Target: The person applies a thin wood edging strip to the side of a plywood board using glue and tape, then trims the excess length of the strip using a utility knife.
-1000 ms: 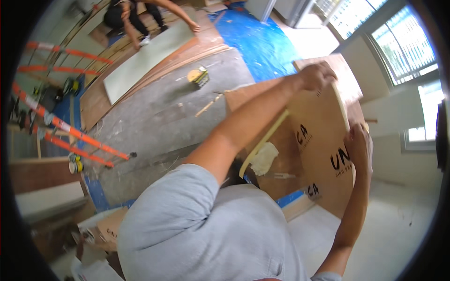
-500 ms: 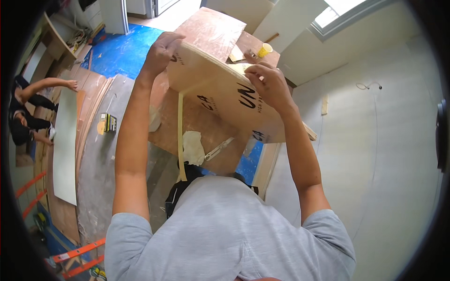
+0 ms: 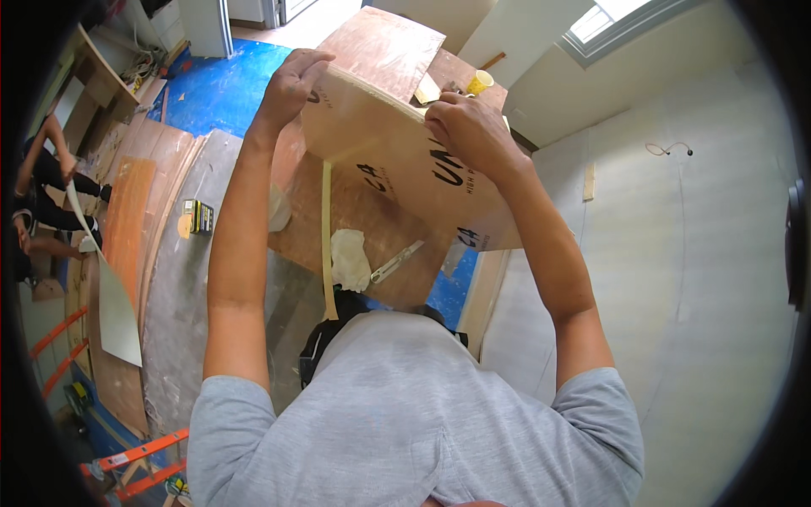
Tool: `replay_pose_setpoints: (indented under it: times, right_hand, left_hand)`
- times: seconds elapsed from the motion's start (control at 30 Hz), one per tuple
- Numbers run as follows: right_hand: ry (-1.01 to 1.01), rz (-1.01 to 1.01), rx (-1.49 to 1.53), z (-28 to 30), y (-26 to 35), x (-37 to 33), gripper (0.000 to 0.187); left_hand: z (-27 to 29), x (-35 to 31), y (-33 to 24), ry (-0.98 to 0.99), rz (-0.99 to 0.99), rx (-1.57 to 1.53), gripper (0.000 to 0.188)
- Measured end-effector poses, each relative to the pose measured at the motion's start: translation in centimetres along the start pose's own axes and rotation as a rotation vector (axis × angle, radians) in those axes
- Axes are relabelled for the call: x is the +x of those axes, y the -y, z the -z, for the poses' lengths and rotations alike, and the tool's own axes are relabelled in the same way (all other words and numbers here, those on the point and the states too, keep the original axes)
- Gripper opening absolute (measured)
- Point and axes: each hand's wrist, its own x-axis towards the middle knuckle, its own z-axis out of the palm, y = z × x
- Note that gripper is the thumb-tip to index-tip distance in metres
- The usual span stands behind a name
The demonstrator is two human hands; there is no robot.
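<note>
A light-brown wooden board point(image 3: 397, 156) with dark printing stands on edge, leaning, on a plywood work surface point(image 3: 397, 291). At its upper left corner, my left hand point(image 3: 291, 89) is closed on the edge. My right hand point(image 3: 473, 135) has its fingers curled at the board's top edge further right; its fingertips are partly hidden. A pale yellow strip point(image 3: 328, 241), like tape or edging, hangs down between the board and my body. Close to me lie a crumpled white cloth point(image 3: 349, 258) and a utility knife point(image 3: 397, 262).
Another plywood sheet point(image 3: 384, 51) and a yellow cup point(image 3: 480, 82) are behind the board. A tape measure point(image 3: 200, 217) sits on a grey sheet point(image 3: 177, 338) at left. Beyond, a co-worker point(image 3: 46, 186) handles a thin white sheet point(image 3: 118, 313). An orange ladder point(image 3: 139, 452) stands lower left.
My right hand has slid left along the board's top edge, its fingers more curled. My left hand stays at the corner. The co-worker's white sheet has tilted and bent, uncovering an orange-brown panel.
</note>
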Motion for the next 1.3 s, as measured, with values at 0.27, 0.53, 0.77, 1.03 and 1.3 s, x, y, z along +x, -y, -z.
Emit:
replay_pose_setpoints:
  times: [0.27, 0.53, 0.77, 1.03, 1.3]
  right_hand:
    - [0.164, -0.071, -0.140, 0.3, 1.3, 2.3, 0.019]
    - [-0.202, -0.404, 0.335, 1.3, -2.0, 1.6, 0.018]
    - [-0.177, 0.065, 0.227, -0.8, -0.6, -0.8, 0.015]
    - [-0.015, 0.007, 0.031, -0.1, 0.9, 0.8, 0.009]
    - [0.051, -0.021, -0.223, -1.3, 1.5, 2.7, 0.015]
  left_hand:
    - [-0.1, -0.3, 0.2, -0.020, 0.040, -0.005, 0.027]
    - [0.2, -0.3, 0.7, -0.011, -0.052, 0.104, 0.027]
    - [0.1, -0.4, -0.2, -0.008, -0.006, 0.014, 0.026]
    - [0.3, -0.2, 1.2, -0.023, -0.085, 0.080, 0.024]
    - [0.1, -0.2, 0.9, -0.031, -0.066, 0.103, 0.024]
